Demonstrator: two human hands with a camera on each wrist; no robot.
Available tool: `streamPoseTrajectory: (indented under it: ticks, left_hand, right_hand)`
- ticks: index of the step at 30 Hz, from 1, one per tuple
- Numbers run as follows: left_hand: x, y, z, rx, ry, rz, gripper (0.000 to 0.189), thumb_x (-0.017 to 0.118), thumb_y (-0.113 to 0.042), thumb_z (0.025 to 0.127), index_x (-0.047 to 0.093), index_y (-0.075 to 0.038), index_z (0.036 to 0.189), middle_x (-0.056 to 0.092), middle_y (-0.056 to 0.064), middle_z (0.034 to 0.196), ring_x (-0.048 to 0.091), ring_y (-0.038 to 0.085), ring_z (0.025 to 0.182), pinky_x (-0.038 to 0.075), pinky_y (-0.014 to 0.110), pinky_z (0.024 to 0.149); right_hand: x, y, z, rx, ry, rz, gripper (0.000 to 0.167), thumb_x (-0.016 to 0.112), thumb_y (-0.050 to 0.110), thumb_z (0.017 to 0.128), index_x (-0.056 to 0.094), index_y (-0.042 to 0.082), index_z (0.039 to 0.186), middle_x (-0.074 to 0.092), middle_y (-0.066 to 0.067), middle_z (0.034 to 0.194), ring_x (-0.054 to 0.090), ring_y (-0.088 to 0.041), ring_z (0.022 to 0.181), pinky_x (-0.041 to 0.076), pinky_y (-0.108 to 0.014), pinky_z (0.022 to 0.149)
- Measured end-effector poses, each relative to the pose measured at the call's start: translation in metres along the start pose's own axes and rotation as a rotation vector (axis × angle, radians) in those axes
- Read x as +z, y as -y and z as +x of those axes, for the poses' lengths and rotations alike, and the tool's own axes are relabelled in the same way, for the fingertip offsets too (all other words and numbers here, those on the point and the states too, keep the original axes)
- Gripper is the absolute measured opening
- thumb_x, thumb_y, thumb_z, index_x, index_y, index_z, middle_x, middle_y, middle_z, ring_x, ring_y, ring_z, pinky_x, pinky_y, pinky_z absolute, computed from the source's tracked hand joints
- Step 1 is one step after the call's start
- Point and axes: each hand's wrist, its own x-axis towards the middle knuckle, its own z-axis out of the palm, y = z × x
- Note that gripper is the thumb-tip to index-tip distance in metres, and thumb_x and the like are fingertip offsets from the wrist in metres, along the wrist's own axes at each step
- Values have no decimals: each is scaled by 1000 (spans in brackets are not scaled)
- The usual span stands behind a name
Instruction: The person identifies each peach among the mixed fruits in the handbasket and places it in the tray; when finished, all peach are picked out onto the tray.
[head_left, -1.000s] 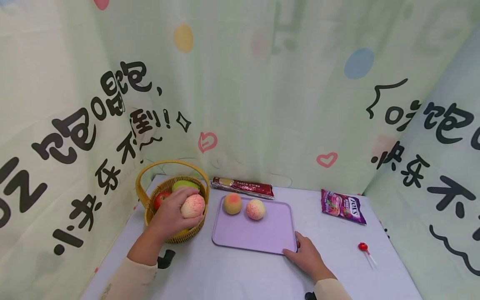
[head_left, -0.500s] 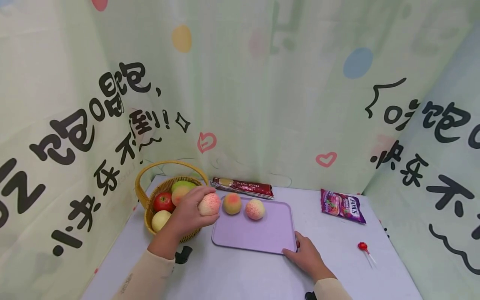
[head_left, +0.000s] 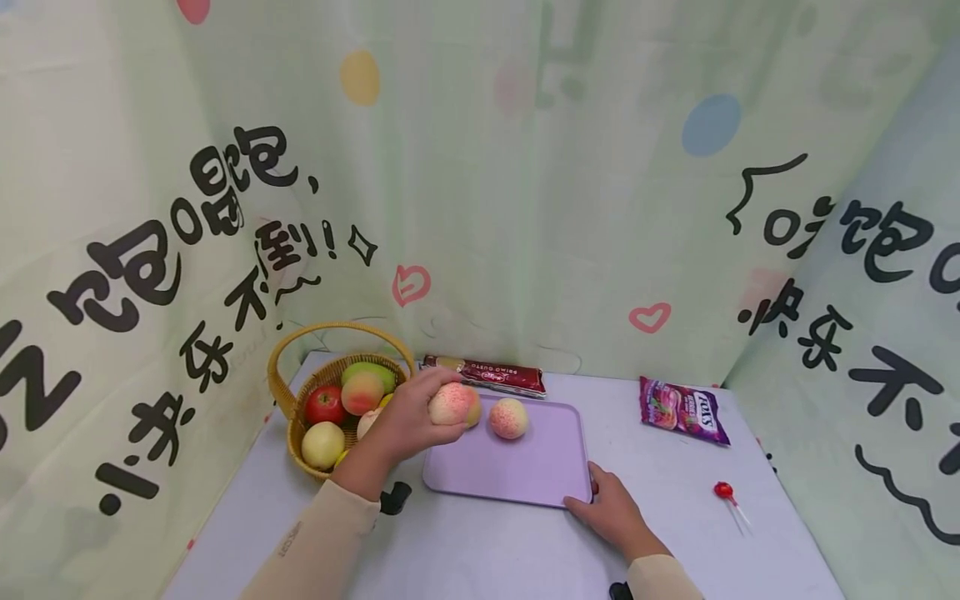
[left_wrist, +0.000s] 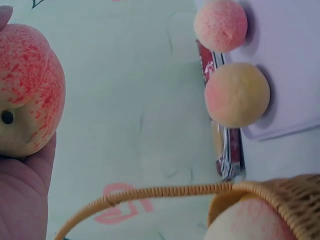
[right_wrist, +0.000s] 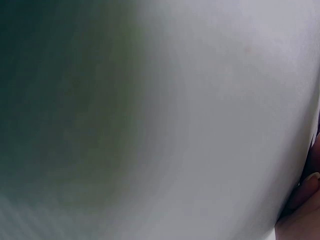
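Observation:
My left hand (head_left: 412, 417) grips a pink-speckled peach (head_left: 450, 404), held up over the left side of the lilac tray (head_left: 510, 475). In the left wrist view that peach (left_wrist: 27, 95) shows a small dark pit at its stem end. Behind it, partly covered in the head view, a yellow-orange peach (left_wrist: 237, 95) lies on the tray beside a second speckled peach (head_left: 509, 418). At the tray's near right corner, my right hand (head_left: 611, 508) holds the rim between thumb and fingers. Only a few of its fingers (right_wrist: 307, 192) show at the edge of the right wrist view.
Left of the tray stands a wicker basket (head_left: 294, 446) with a tall handle, holding a red apple (head_left: 326, 405), a pale yellow fruit (head_left: 323, 445) and other fruit. A dark red snack packet (head_left: 495, 377) lies behind the tray. Further right are a purple candy bag (head_left: 684, 411) and a red lollipop (head_left: 723, 490).
My left hand has carried the speckled peach from above the basket rightward to over the tray, uncovering more of the fruit in the basket. My right hand stays at the tray corner.

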Motion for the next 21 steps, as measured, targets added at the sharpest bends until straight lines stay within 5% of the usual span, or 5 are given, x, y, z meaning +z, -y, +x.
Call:
streamPoseTrajectory:
  ticks: [15,21]
  left_hand:
    - [26,-3,28,7,100,45,60,88,-24,79,64,-19,134,62,-2,136,59,18,118,59,34,90]
    - [40,-4,40,-35,128,29,61,89,-24,78,64,-18,133,62,1,135,58,20,118,57,36,92]
  right_hand:
    - [-2,1,-1,-4,-11,-1,96,83,51,80,46,-7,147,61,-10,104,53,-23,91,49,-43,81]
    - [-1,1,-2,6,-12,4,93,84,49,80,48,-6,146,60,-9,103,53,-22,91,48,-42,79]
